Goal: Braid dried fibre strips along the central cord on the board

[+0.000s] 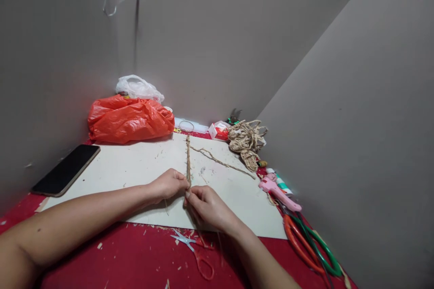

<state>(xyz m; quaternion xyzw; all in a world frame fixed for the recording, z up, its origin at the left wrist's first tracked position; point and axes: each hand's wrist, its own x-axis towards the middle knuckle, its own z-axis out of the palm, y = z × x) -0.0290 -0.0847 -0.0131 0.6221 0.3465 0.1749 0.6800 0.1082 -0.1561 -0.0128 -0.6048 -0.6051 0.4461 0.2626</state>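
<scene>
A braided jute cord (pixel 188 158) lies straight on the white board (pixel 135 167), running away from me. My left hand (pixel 167 185) and my right hand (pixel 206 207) meet at its near end, fingers pinched on the cord and its loose strands. A thinner single strand (pixel 220 161) branches off to the right toward a bundle of jute rope (pixel 246 142).
A phone (pixel 66 169) lies at the left. Red plastic bag (pixel 130 118) and white bag (pixel 139 86) sit at the back. Small scissors (pixel 195 248) lie on the red cloth near me. Pink glue gun (pixel 278 192) and orange and green scissors (pixel 310 246) lie right. Grey partitions enclose three sides.
</scene>
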